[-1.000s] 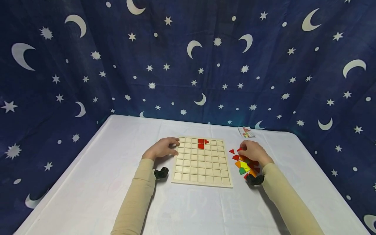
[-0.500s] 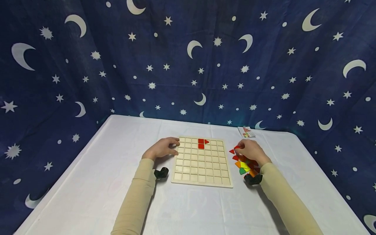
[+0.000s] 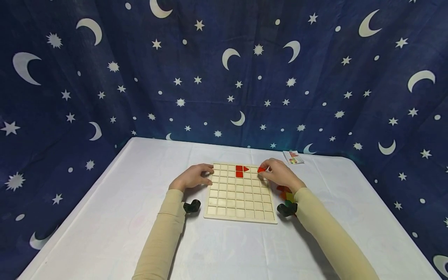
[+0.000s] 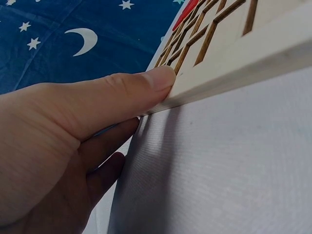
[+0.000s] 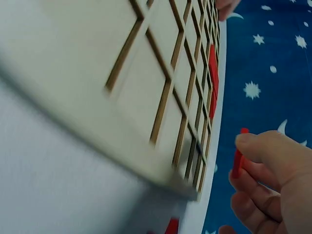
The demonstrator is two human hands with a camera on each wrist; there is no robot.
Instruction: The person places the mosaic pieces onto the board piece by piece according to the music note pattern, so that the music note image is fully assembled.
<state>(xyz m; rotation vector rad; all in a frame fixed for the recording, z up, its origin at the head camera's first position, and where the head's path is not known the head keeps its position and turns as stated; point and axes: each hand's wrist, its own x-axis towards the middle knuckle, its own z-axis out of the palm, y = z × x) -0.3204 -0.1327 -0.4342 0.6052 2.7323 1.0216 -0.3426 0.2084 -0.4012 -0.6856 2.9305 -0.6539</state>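
My right hand [image 3: 280, 174] pinches a small red tile [image 3: 261, 170] between thumb and fingers, above the upper right part of the gridded wooden board [image 3: 241, 217]. Seen edge-on in the right wrist view, the red tile [image 5: 239, 158] looks thin, so its outline is hard to tell. Two red squares [image 3: 239, 174] and a red triangle [image 3: 246, 169] lie in cells near the board's top edge. Along the board's left edge rests my left hand [image 3: 191, 177]; in the left wrist view its thumb [image 4: 161, 78] touches the rim, with the other fingers partly hidden.
Right of the board lies a pile of coloured tiles [image 3: 289, 197], partly hidden by my right forearm. A printed pattern card [image 3: 294, 157] is at the back right of the white table [image 3: 157, 155]. A starry blue curtain [image 3: 210, 77] hangs behind.
My right hand has picked up a red tile from the pile and carried it left, over the board's upper right part. The left hand stays at the board's edge.
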